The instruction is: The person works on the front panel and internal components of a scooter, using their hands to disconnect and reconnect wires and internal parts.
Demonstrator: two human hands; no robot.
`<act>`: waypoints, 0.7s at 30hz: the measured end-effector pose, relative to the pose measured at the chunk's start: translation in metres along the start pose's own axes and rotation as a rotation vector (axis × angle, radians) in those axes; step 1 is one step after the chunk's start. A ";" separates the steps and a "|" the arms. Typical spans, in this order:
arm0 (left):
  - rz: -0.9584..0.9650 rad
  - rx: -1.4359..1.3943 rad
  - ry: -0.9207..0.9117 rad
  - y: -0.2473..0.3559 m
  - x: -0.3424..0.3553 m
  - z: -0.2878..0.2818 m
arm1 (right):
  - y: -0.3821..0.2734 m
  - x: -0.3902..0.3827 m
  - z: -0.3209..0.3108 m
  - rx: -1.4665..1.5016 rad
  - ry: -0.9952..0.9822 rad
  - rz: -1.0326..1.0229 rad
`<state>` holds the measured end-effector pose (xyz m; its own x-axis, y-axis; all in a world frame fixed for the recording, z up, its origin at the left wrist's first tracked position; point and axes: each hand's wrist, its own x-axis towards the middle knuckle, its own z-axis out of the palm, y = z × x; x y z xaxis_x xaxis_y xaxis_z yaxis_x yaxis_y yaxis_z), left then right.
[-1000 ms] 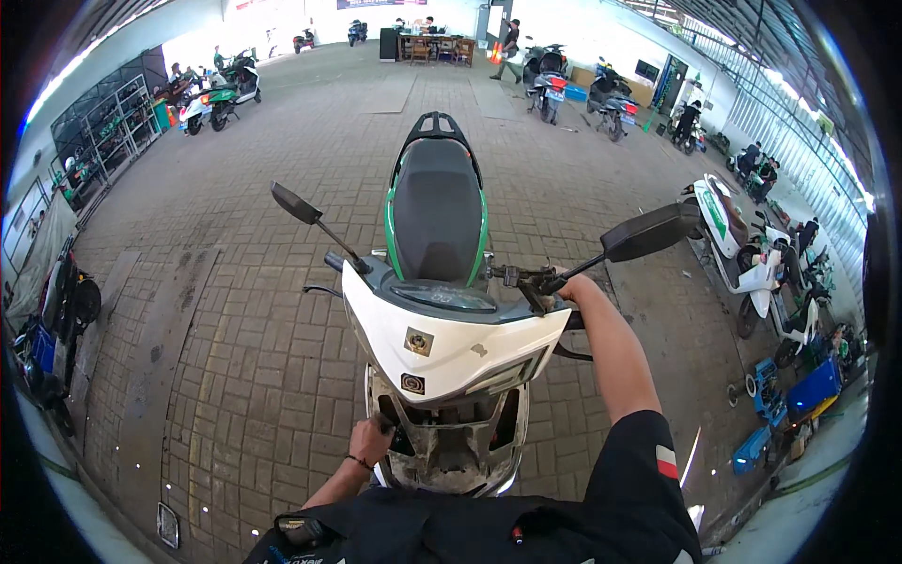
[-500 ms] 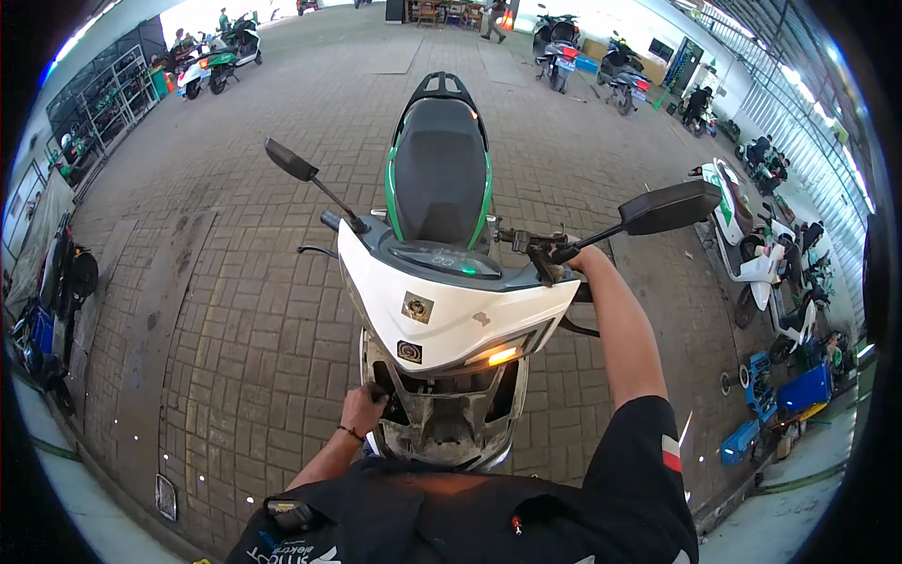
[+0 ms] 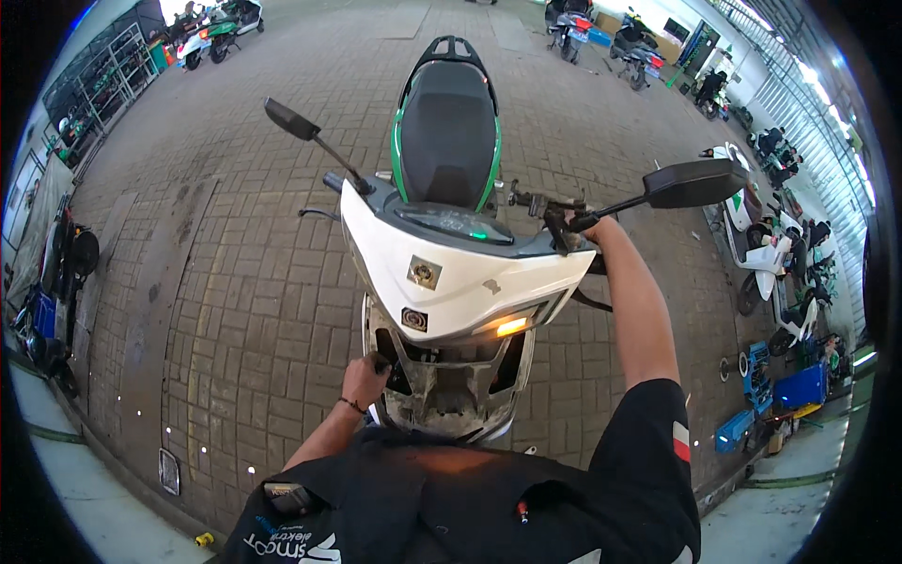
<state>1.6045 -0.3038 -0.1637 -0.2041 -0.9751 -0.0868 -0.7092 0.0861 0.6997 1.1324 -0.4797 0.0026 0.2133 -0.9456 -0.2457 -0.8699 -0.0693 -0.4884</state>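
Front panel (image 3: 376, 244): white, smooth, glossy, plastic by its look; one dull scuffed patch. Display cover (image 3: 451, 223) clear and shiny. Seat (image 3: 449, 132) matt black, smooth, leather-like; green side trim (image 3: 398, 164) glossier. Mirror housings (image 3: 695, 183) dark, matt plastic. Lower inner cavity (image 3: 451, 395) dull, grimy. Wearer's shirt (image 3: 404, 508): dark matt cloth. Paving (image 3: 272, 329) rough, unpolished. Corrugated wall (image 3: 810, 141) ribbed, metal-looking. Blue box (image 3: 801, 387) plastic-looking, smooth.

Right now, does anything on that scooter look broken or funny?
Yes. Below its white front panel, the scooter looks grimy and open, with dark hollows, as if a cover might be missing. The panel also has an uneven grey mark, possibly damage.
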 end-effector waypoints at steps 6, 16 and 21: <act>0.075 -0.028 0.009 -0.005 -0.001 0.016 | 0.072 0.024 0.023 0.065 0.041 0.243; 0.087 0.071 -0.128 -0.006 -0.006 0.043 | 0.075 0.028 0.014 0.048 0.005 0.199; 0.143 0.243 -0.264 -0.029 0.000 0.061 | 0.010 0.006 0.006 -0.007 -0.040 0.073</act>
<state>1.5839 -0.2940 -0.2271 -0.4567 -0.8664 -0.2019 -0.7938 0.2945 0.5321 1.1281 -0.4844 -0.0089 0.1671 -0.9347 -0.3138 -0.8866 -0.0033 -0.4624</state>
